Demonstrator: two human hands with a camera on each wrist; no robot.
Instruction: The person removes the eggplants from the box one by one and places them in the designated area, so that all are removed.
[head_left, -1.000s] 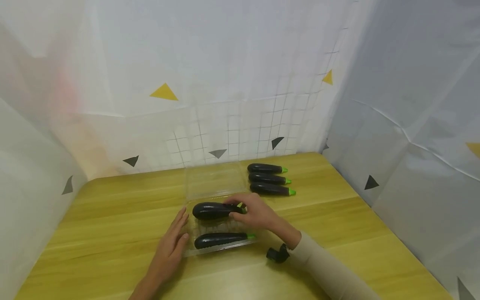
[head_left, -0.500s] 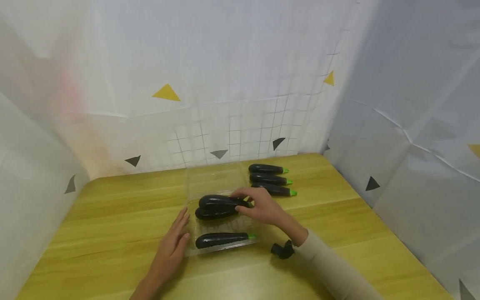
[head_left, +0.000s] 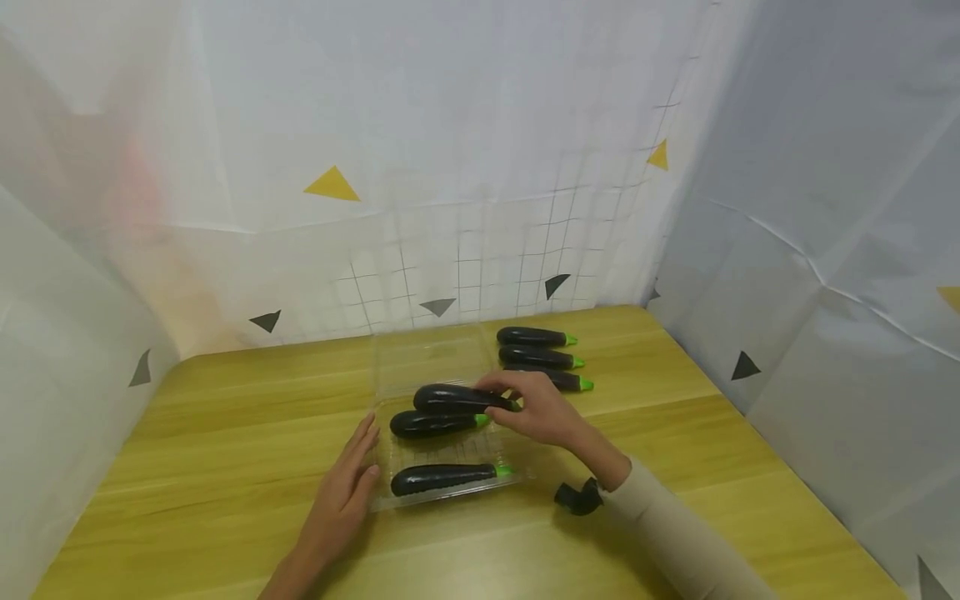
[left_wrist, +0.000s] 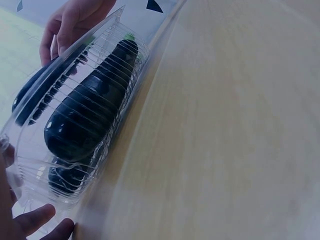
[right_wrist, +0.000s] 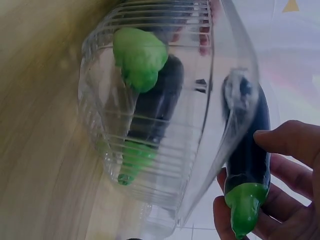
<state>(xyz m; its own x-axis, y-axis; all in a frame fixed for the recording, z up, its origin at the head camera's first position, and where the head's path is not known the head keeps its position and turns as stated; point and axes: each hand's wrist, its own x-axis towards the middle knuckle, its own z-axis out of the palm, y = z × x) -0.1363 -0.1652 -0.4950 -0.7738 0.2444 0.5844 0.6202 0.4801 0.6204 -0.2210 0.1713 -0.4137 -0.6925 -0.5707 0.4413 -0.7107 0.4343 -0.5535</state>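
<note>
Two aubergines lie in our clear tray (head_left: 382,498); our right hand (head_left: 543,412) pinches a third aubergine (head_left: 459,397) over its twelve o'clock edge. Left hand (head_left: 341,500) flat at nine. Three spare aubergines (head_left: 536,359) wait on the worktop (head_left: 225,417).

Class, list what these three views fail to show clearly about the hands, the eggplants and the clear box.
- Head view: third loose eggplant, partly behind the right hand.
- Left wrist view: left hand cut off by the edge.
- Right wrist view: clear box distorts the eggplants inside.
- Head view: open lid barely visible.
</note>
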